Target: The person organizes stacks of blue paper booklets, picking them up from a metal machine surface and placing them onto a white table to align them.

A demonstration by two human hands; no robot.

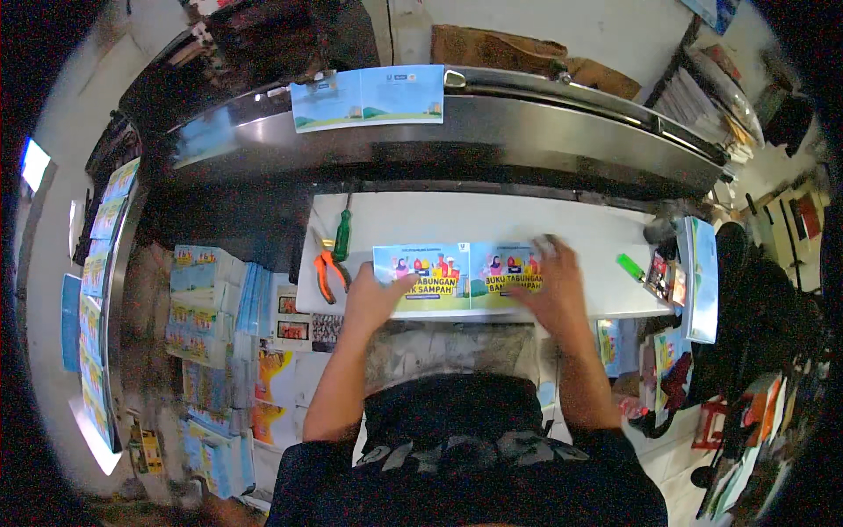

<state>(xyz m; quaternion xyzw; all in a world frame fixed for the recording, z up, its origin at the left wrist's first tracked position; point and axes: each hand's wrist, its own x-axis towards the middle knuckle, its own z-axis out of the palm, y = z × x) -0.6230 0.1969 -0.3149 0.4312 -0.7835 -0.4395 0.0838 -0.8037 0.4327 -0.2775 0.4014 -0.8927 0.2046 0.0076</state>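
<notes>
A wide printed sheet (430, 303) with two side-by-side colourful cover designs lies on the white tabletop (500, 211) in front of me. My left hand (376, 294) is at its left end, thumb over the face and the other fingers along the edge, partly hidden. Toward the right end, my right hand (555, 285) has its thumb and fingers spread apart over the sheet, somewhat blurred. Whether more sheets lie beneath this one cannot be made out.
Left on the tabletop are a green-handled screwdriver (343, 233) and orange-handled pliers (331, 274); a green tool (630, 266) lies right. Behind runs a metal bar (500, 132) with a blue printed sheet (402, 97) draped on it. Stacked prints (202, 307) stand lower left.
</notes>
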